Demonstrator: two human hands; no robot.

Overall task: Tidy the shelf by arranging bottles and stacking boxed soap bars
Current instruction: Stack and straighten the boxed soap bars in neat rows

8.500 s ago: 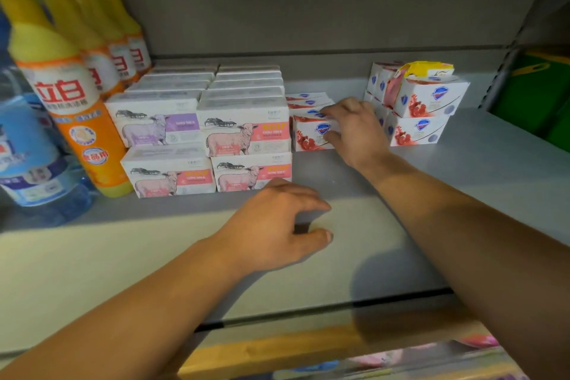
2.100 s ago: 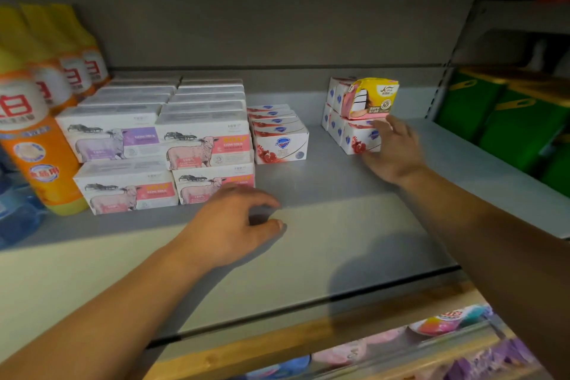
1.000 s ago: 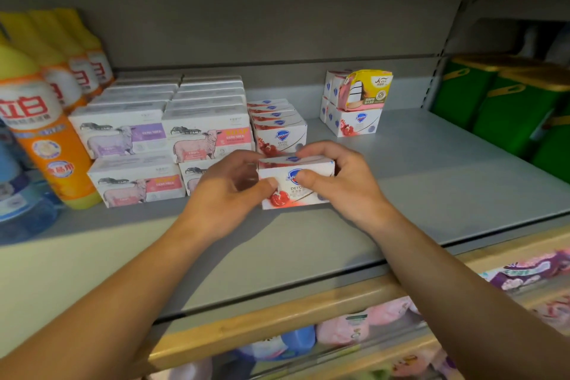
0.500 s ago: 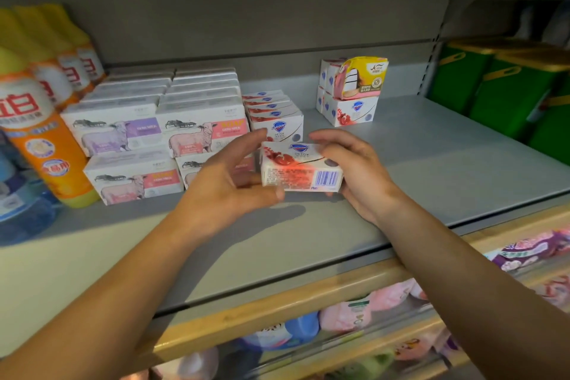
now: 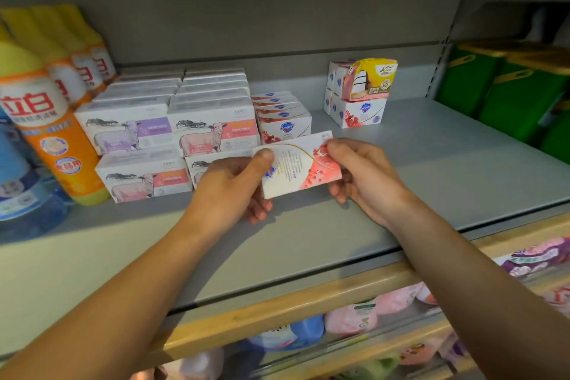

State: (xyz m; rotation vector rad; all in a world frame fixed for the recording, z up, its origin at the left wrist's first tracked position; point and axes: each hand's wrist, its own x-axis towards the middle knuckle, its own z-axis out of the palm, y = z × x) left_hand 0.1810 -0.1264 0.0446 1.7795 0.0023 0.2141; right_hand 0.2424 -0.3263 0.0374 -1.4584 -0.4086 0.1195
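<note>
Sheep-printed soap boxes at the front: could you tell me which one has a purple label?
The upper-left sheep box; the other three front ones carry pink labels.

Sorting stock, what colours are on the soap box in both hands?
White with a pink-red corner, on the soap box; head view.

Grey shelf (image 5: 431, 170) under soap boxes (image 5: 172, 120), bottles (image 5: 52, 133)

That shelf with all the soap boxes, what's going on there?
A person is tidying it. Both hands, left hand and right hand, hold one white-and-red soap box just above the shelf, in front of a row of matching boxes. Sheep-print boxes and orange bottles stand to the left.
</note>
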